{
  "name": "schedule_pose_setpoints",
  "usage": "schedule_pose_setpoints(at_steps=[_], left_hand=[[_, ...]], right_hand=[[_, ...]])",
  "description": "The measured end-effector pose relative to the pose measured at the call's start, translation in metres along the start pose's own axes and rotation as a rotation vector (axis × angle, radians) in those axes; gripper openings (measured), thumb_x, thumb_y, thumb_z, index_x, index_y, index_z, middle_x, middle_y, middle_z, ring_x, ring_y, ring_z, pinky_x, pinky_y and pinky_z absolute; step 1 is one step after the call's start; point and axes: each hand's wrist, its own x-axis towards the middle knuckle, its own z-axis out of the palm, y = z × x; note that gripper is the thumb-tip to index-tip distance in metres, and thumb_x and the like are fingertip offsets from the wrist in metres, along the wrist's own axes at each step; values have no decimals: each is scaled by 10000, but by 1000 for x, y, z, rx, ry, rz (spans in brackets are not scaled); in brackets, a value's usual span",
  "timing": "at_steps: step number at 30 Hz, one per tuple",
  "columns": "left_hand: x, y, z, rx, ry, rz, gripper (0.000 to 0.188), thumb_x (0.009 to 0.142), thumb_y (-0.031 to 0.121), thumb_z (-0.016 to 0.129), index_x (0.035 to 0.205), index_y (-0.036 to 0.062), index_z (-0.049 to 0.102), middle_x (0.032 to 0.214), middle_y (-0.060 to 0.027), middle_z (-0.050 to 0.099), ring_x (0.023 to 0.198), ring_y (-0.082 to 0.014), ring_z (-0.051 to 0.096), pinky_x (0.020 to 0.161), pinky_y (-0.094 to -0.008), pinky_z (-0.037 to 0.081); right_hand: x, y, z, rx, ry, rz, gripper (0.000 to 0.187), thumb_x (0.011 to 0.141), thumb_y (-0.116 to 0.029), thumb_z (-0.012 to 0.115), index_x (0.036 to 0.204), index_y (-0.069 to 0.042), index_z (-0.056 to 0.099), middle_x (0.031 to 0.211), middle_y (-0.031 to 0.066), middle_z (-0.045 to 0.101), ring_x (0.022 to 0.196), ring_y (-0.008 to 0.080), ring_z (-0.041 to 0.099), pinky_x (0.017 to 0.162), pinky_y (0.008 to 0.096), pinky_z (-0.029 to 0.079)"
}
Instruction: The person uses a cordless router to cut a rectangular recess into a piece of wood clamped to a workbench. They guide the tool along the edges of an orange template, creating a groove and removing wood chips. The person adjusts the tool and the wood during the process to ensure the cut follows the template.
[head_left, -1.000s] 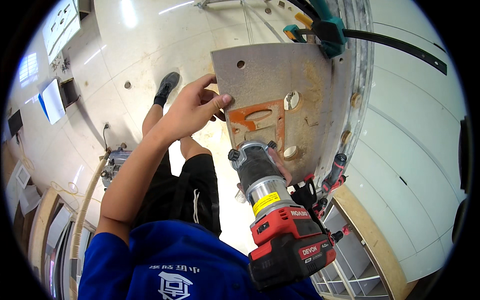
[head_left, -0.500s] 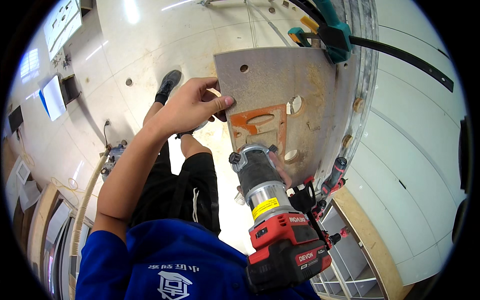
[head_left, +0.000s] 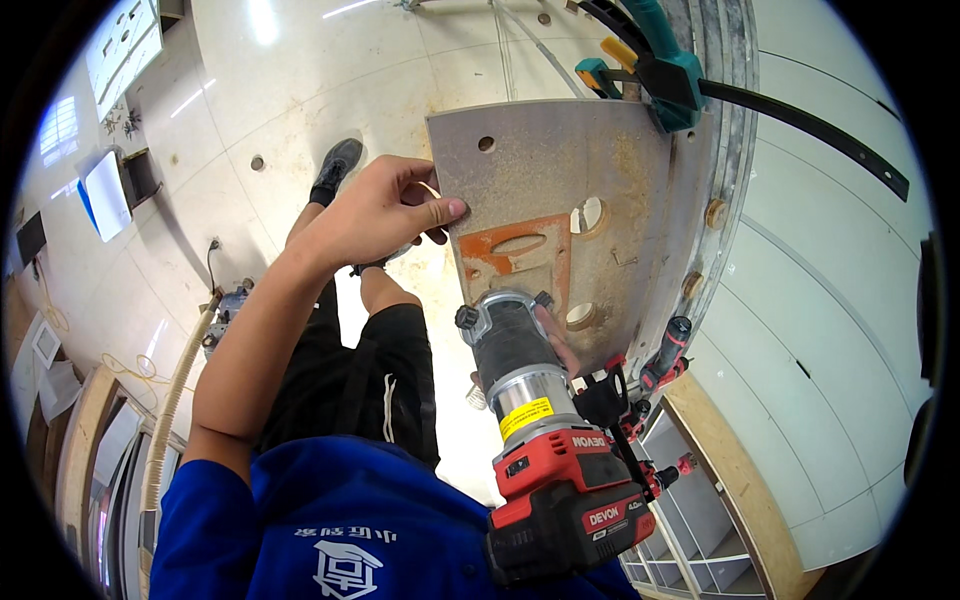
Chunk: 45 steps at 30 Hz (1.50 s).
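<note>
A grey wooden board with several round holes lies over the edge of a workbench. An orange template with an oval slot is fixed on it. My left hand grips the board's left edge, thumb pressed on top. My right hand, mostly hidden, holds a red and black cordless trim router. The router's base stands on the board just below the orange template.
A teal clamp pins the board's far corner to the bench rim. A red and black clamp holds the near corner. My legs and a dark shoe stand on the pale tiled floor; a hose runs at left.
</note>
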Motion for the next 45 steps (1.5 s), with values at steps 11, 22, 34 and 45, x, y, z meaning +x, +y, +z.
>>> schedule_pose_setpoints(at_steps=[11,22,34,45], left_hand=[[9,22,-11,36,165,86,525,971,253,652,1386,-13,472,943,-139,705,777,-171,691,607,-282,536],[13,32,-15,111,123,130,512,966,169,635,1437,43,478,1034,-218,691,851,-248,722,671,-357,620],[16,37,-16,85,93,88,518,972,160,622,1451,43,465,999,-219,703,828,-272,735,677,-375,626],[16,34,-18,82,83,106,544,968,185,628,1460,37,452,1015,-224,695,834,-273,731,685,-371,625]], right_hand=[[-49,16,-3,318,280,759,782,683,-321,878,1346,-252,470,1366,261,495,1009,428,665,783,467,617],[8,-1,-15,-143,-140,-45,1133,562,-421,967,1373,-97,245,1343,264,496,1240,354,550,1074,445,435],[3,1,-11,-172,-70,-21,1103,551,-427,975,1319,-73,267,1275,281,540,1189,355,585,1043,440,461],[8,12,-1,-300,25,-209,1081,639,-557,886,1314,-21,235,1204,305,569,1101,375,636,991,439,495]])
